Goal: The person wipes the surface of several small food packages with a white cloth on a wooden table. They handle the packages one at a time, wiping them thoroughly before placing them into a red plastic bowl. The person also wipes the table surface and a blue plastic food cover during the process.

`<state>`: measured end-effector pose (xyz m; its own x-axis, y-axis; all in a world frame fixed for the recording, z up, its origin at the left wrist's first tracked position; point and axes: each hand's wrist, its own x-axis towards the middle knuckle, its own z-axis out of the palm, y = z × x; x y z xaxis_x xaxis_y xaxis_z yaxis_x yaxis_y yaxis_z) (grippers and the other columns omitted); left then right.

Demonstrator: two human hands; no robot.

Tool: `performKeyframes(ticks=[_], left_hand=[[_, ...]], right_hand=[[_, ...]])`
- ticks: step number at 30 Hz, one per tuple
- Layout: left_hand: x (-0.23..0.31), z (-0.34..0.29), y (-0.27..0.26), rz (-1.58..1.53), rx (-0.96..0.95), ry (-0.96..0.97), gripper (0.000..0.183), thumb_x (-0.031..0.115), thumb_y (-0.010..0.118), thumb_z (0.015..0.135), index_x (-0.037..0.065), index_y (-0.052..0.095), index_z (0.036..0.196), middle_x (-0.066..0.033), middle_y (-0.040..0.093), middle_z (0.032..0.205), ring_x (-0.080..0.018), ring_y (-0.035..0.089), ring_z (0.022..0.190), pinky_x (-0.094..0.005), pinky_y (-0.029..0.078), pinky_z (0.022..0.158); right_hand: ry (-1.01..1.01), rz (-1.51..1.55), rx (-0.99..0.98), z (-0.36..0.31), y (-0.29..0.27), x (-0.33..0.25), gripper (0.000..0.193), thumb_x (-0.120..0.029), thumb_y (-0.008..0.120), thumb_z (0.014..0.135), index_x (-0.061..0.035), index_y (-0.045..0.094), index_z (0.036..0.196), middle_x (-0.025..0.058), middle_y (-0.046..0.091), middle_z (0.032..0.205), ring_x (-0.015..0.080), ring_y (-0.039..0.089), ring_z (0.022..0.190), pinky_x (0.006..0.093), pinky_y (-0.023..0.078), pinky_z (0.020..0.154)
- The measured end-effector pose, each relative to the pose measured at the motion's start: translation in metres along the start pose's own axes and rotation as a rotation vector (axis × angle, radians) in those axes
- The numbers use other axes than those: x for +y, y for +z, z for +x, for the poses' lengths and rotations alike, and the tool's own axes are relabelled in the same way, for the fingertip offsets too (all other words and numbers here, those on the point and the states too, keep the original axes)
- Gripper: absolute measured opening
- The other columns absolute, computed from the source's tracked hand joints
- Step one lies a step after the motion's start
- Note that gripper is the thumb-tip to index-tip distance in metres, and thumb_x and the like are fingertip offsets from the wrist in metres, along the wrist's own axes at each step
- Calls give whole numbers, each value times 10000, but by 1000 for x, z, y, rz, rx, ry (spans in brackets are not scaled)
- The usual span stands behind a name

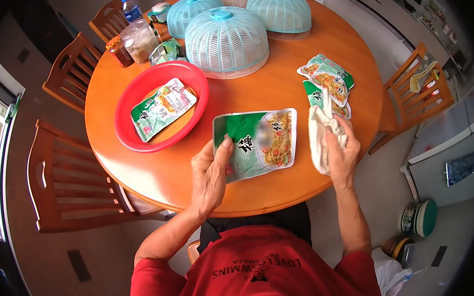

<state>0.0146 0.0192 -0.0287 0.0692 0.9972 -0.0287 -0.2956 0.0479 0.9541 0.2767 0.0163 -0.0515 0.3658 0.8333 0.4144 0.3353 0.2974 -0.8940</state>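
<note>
My left hand (211,172) pinches the left edge of a green and white food pouch (256,152), its front turned up to me above the near part of the table. In my right hand (341,149) a white cloth (320,142) hangs bunched between thumb and fingers, to the right of the pouch. Beyond that hand several similar pouches (328,81) lie overlapping in a pile. At the left a red basin (196,118) holds another such pouch (162,106), lying tilted inside it.
The round wooden table (240,200) carries several mesh food covers (227,44) at the back. Near them stand a clear jar (140,42), a red-brown jar (119,53) and a water bottle (131,9). Wooden chairs (74,178) flank the table.
</note>
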Motion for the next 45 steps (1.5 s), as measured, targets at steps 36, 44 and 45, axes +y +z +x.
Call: performKeyframes(ticks=[36,44,45], left_hand=[[-32,34,-30,-261,-164,-401,219,49,502,964,-26,603,1144,-92,681,1029,-170,674,880,-329,560,843],[-21,40,-28,-601,-146,-531,495,470,419,1023,62,527,1282,-109,609,1240,-244,632,1090,-423,527,942],[-24,41,-30,-585,-161,-528,575,533,373,1008,67,500,1320,-114,583,1285,-259,598,1145,-440,497,981]], right_hand=[[-594,-553,-469,-5,102,-20,309,-108,722,731,-75,646,1029,76,614,1091,319,562,1020,415,477,869],[-627,-468,-497,14,132,-20,152,-126,641,787,-90,657,933,53,647,928,311,572,857,428,492,774],[-654,-460,-516,9,133,-24,179,-125,636,774,-94,661,949,42,640,973,298,566,879,415,487,778]])
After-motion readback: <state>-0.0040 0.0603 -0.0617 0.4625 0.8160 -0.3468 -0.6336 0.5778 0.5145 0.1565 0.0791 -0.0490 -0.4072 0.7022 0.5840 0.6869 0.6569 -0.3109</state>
